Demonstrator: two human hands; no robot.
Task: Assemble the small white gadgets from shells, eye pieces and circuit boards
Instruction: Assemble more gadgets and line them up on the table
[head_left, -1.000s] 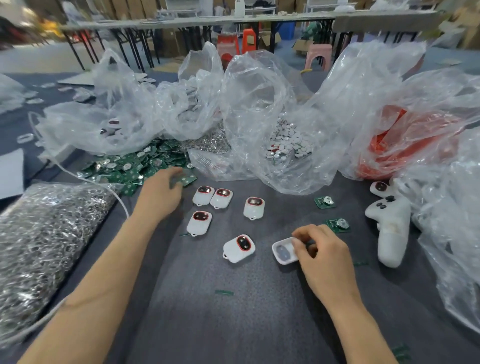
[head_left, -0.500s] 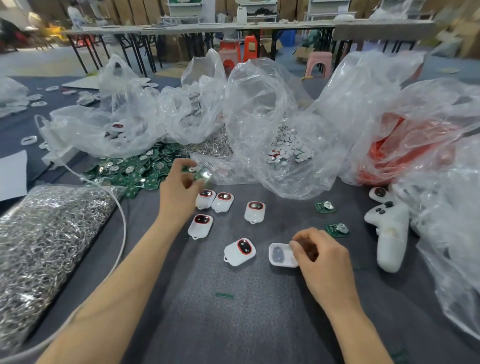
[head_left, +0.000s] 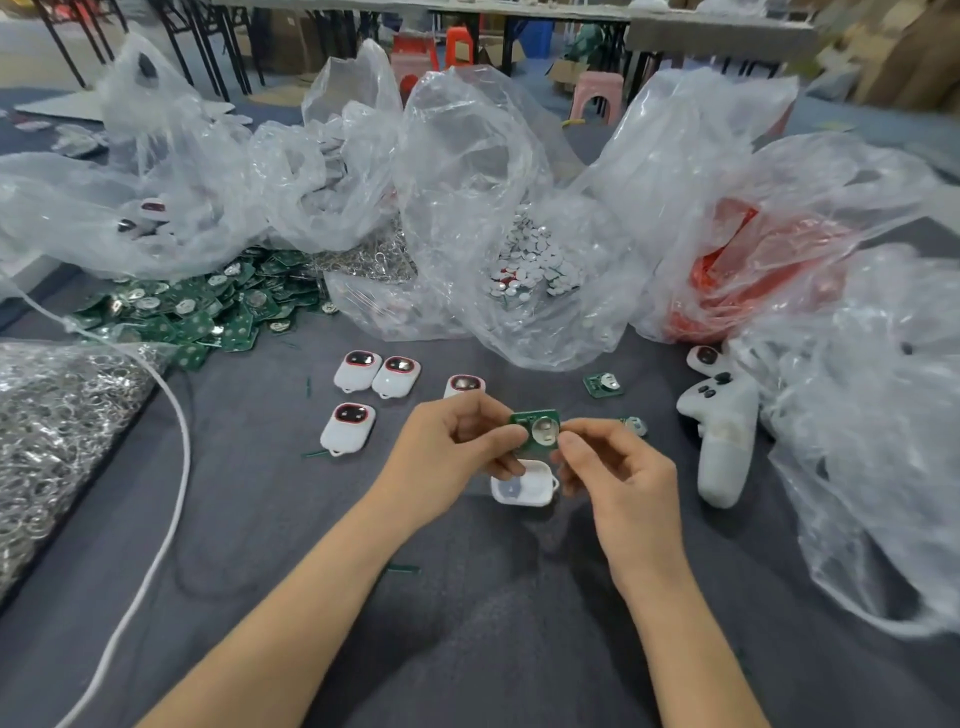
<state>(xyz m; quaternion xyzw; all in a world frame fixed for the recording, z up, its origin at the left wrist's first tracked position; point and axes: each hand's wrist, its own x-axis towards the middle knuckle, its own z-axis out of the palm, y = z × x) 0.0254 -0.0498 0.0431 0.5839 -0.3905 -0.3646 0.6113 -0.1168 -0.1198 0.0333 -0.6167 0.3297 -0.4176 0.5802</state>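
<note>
Head view: the left hand (head_left: 447, 457), back from the green board pile (head_left: 208, 312), and the right hand (head_left: 618, 478), now off the open white shell (head_left: 524, 486), are both pinching a circuit board (head_left: 537, 431) just above that shell. Seating it is likely coming next.

Everything in front of you sits on a dark grey cloth (head_left: 467, 649). At your far left lies a clear bag packed with small silver metal rings (head_left: 57, 441), and a thin white cable (head_left: 185, 457) curves along its edge and down the cloth. To your right a white plastic game-controller-shaped handset (head_left: 724, 431) rests just beside a big crumpled clear plastic bag (head_left: 883, 467). Behind it, another clear bag holds bright red-orange plastic (head_left: 753, 275). Farther back you can see a pink plastic stool (head_left: 597, 93), a red stool (head_left: 457, 44) and a long grey-topped table (head_left: 717, 31).
</note>
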